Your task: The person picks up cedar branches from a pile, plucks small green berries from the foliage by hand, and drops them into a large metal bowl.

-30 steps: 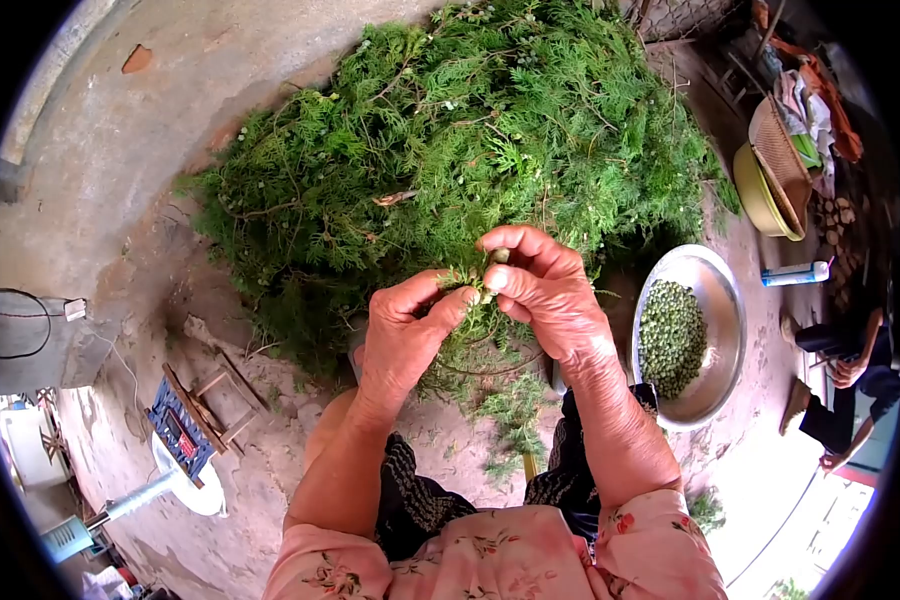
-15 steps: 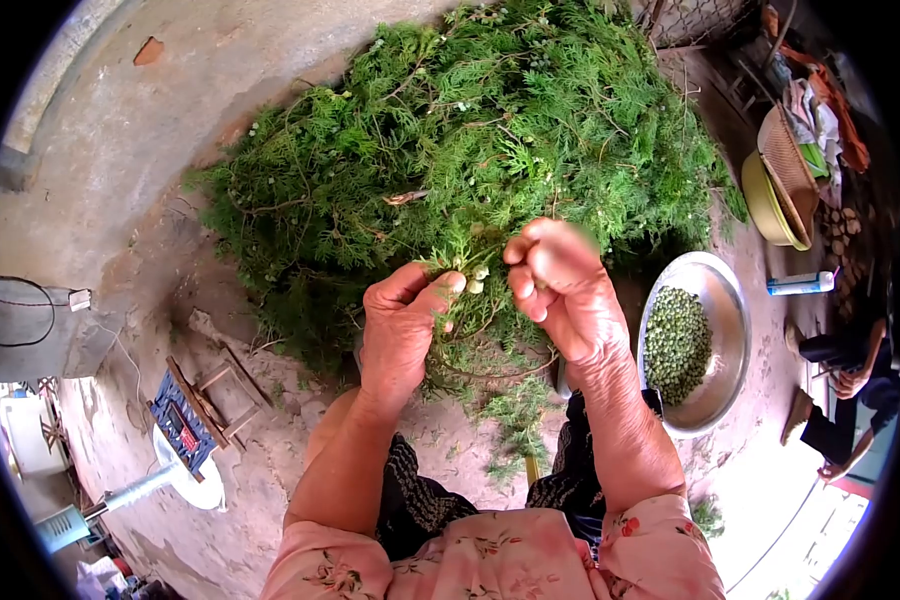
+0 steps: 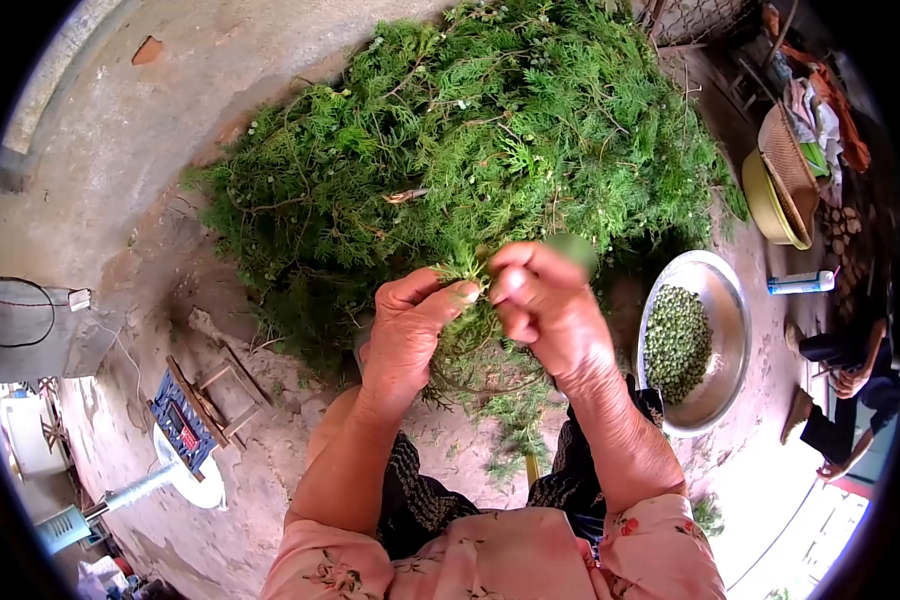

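My left hand (image 3: 402, 330) pinches a green conifer sprig (image 3: 462, 264) between thumb and forefinger, in front of my lap. Close against the sprig's right side, my right hand (image 3: 560, 320) has its fingers curled in a pinch; what lies between its fingertips is hidden. Beyond both hands spreads a large heap of scaly-leaved conifer branches (image 3: 450, 150), dotted with small pale cones. A metal basin (image 3: 725, 365) stands to the right of my right forearm, partly filled with small green cones (image 3: 676, 345).
A small wooden-framed stool (image 3: 195, 420) and a fan (image 3: 120, 498) stand at the left. At the far right are a yellow basin (image 3: 763, 205), a woven basket (image 3: 792, 170), a blue-and-white container (image 3: 800, 283) and a seated person (image 3: 855, 380). A concrete wall (image 3: 190, 80) rises behind.
My right hand has moved left and slightly down, closing the gap to my left hand. The pale cones seen at my left fingertips before are now out of sight.
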Tool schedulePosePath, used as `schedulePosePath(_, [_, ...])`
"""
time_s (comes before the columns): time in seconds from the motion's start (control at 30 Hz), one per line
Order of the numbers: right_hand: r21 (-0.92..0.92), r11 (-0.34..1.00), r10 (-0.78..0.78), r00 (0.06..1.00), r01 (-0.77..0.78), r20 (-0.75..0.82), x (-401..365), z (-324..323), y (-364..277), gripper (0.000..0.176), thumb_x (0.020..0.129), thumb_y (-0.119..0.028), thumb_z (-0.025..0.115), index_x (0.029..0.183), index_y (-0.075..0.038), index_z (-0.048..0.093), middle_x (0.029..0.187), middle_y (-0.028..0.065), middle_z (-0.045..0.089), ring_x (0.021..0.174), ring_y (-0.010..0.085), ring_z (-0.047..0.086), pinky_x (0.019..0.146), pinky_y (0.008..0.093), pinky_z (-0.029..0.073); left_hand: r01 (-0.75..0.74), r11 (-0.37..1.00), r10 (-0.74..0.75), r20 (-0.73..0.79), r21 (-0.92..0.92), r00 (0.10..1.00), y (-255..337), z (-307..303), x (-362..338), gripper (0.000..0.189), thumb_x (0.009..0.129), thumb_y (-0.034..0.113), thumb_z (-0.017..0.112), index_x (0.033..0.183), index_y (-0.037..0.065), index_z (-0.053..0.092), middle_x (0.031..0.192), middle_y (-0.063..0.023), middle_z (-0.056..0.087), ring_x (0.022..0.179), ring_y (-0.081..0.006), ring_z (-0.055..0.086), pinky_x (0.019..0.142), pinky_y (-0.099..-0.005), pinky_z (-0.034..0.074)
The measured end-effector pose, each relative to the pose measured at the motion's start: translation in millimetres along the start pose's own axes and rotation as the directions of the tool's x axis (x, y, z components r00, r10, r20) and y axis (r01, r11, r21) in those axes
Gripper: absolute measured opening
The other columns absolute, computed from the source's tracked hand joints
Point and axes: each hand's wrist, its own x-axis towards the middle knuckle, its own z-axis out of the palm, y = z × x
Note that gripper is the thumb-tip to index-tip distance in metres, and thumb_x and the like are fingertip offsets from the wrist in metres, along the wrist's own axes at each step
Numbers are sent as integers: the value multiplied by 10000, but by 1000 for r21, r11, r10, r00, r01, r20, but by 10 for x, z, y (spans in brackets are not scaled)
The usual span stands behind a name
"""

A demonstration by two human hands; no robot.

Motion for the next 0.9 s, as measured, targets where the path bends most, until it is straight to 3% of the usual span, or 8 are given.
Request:
schedulePosePath(0.1, [306,947,-115,993,99,35,89,-147,-84,106,868,-107,549,939,-34,577,745,53,556,504,76,424,391,187,298,-29,999,29,-10,24,1000,-56,-48,12,58,792,66,644,792,8,643,610,96,452,553,-1,329,482,-201,266])
schedulePosePath(0.3, [251,961,-117,993,118,-19,30,-103,-57,124,825,-130,618,914,-47,594,772,42,561,573,84,523,405,187,355,-150,957,154,4,247,988,-143,-55,38,47,777,54,647,803,14,645,580,56,486,518,-15,394,449,-188,319])
schedulePosePath(0.37, [-186,969,-156,987,160,36,-11,-86,-74,147,792,-113,655,918,-41,629,773,22,567,561,64,513,414,180,371,-170,944,177,-1,282,984,-181,-63,45,57,787,37,639,829,-2,643,593,57,489,531,-11,398,457,-188,324])
schedulePosePath(0.43, [-520,793,-281,948,318,152,-17,-3,-28,210,757,-69,680,955,-17,638,828,36,602,584,55,512,494,183,425,-357,833,370,54,423,927,-241,-77,44,126,781,37,648,891,-20,630,609,57,504,556,-8,386,459,-185,336])
schedulePosePath(0.63, [-730,560,-469,876,391,109,46,24,143,175,747,-27,665,914,4,624,754,59,610,708,148,564,636,282,465,-414,751,390,159,515,907,-246,-93,29,149,791,-40,583,934,-37,625,651,59,481,573,-9,388,480,-176,321])
schedulePosePath(0.7, [-777,499,-481,869,384,120,32,39,114,118,786,-50,639,887,5,613,685,41,594,610,116,542,557,252,455,-394,779,365,157,489,918,-223,-69,1,150,766,-7,614,915,-30,620,630,-46,563,559,-30,436,479,-204,393])
schedulePosePath(0.83, [-208,976,-90,987,61,-130,-27,50,-61,129,855,-174,580,823,-50,566,643,27,538,449,65,438,393,185,330,-371,842,377,63,393,924,-262,-48,18,178,776,24,654,943,-34,627,649,-11,579,573,-21,444,488,-189,389])
schedulePosePath(0.9, [75,982,-169,982,175,-82,37,-151,-161,109,846,-142,551,830,-35,542,741,81,562,513,97,478,400,209,338,-387,828,401,56,406,915,-271,-81,35,185,783,45,666,948,-34,634,673,18,583,586,-17,446,498,-181,386])
